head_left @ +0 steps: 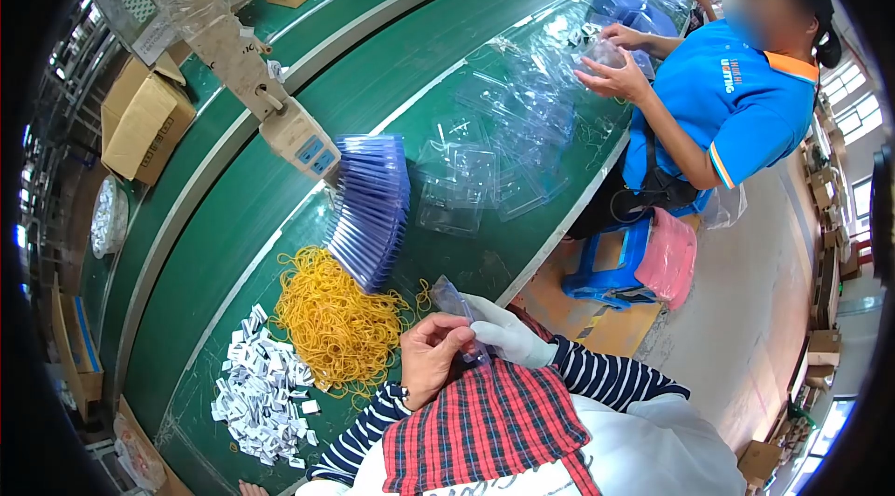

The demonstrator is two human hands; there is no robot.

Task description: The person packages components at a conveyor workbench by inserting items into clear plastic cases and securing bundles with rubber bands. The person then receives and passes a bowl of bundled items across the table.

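Note:
Close to my body, at the near edge of the green work surface, my left hand (434,354) is bare and closed on a clear plastic package (451,300). My right hand (511,334), in a white glove, grips the same package from the other side. Whatever is inside the package is too small to make out. Just beyond my hands lies a heap of yellow rubber bands (337,319). A fanned stack of bluish clear plastic packages (373,202) stands behind it. To the left is a pile of small white folded cards (263,389).
Loose clear plastic shells (461,179) spread along the green conveyor (214,258). A person in a blue shirt (746,100) handles a clear package on the right, by a blue stool (611,263). A socket post (303,142) and cardboard boxes (149,123) stand left.

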